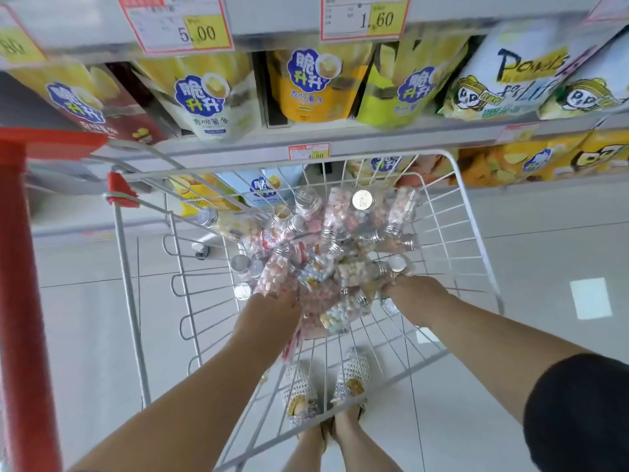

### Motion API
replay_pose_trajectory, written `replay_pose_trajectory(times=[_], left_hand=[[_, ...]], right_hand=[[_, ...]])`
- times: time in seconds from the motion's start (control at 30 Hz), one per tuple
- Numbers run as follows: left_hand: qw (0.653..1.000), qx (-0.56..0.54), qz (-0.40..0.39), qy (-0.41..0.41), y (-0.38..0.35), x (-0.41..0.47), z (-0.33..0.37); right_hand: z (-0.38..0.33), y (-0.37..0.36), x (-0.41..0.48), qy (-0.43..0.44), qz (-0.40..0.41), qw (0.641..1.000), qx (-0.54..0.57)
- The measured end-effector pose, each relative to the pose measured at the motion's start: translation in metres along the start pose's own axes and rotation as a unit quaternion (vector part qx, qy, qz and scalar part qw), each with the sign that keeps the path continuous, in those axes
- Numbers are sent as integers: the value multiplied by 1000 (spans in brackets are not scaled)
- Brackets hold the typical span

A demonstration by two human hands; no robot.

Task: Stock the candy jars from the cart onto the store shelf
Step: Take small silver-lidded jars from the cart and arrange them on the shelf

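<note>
Sandals [351, 379] on tile under cart [477, 229]. Left hand [272, 310] and right hand [413, 291] sunk among jars [326, 253] heaped in cart; fingers hidden, grip unclear. Beyond, shelf [374, 135] holds snack bags [316, 86].

Left price tag [177, 25], above cart [442, 226]: 5.00. Right price tag [364, 17], above cart: 1.60. Small tag [309, 152], at cart's far rim: 4.50 (first digit faint). Yellow pouch [316, 86], above cart: 脆升升.

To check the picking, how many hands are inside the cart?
2. The left hand is at the jar pile's near left, the right hand at its near right.
</note>
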State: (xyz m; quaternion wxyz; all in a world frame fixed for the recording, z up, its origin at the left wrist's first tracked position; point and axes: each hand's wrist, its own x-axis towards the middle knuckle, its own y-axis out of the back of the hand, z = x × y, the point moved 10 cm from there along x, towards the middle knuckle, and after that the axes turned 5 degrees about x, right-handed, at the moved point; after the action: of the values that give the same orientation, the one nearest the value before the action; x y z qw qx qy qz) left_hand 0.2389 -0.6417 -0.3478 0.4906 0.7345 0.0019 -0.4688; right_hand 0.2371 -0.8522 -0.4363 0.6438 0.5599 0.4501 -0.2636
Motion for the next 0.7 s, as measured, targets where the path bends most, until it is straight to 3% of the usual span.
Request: replay_pose_trajectory(times=[0.07, 0.17, 0.27, 0.33, 0.47, 0.6, 0.7], left_hand=[[1000, 6, 2, 0, 3, -2, 1], [1000, -18, 16, 10, 12, -15, -3], [991, -113, 54, 52, 39, -40, -13], [961, -249, 69, 96, 59, -59, -25], [801, -581, 74, 120, 112, -103, -45], [653, -749, 59, 95, 179, -159, -53], [571, -816, 57, 71, 226, -199, -58]], right_hand=[[0, 5, -3, 19, 11, 999, 26], [0, 28, -26, 55, 33, 980, 186], [-1, 63, -68, 69, 54, 923, 374], [-2, 87, -105, 73, 59, 872, 480], [-7, 139, -191, 67, 41, 731, 678], [-17, 198, -282, 94, 55, 619, 778], [-22, 233, -342, 112, 72, 551, 824]])
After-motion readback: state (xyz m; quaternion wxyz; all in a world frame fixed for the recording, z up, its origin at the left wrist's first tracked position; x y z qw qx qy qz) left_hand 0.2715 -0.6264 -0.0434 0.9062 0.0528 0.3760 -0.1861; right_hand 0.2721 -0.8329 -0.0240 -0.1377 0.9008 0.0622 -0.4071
